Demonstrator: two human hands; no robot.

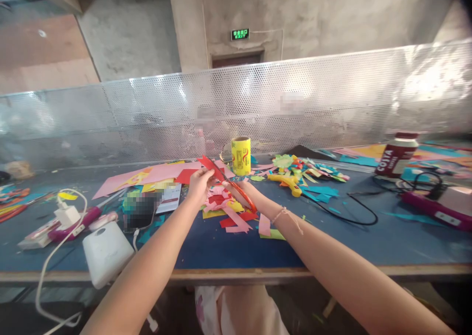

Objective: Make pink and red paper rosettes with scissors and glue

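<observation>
My left hand (199,181) pinches a red piece of paper (210,167) held up over the blue table (206,249). My right hand (244,193) grips orange-handled scissors (236,187), whose blades point up-left into the red paper. Below both hands lies a heap of pink, red and yellow paper scraps (228,212). A yellow roll of tape (241,156) stands upright just behind the hands.
Pink paper sheets (147,175) lie left of centre. A white power bank (106,252), a phone (142,214) and white cables sit at the front left. A yellow glue gun (285,182) with black cord, coloured scraps and a brown bottle (396,154) are right. A perforated metal screen (332,99) backs the table.
</observation>
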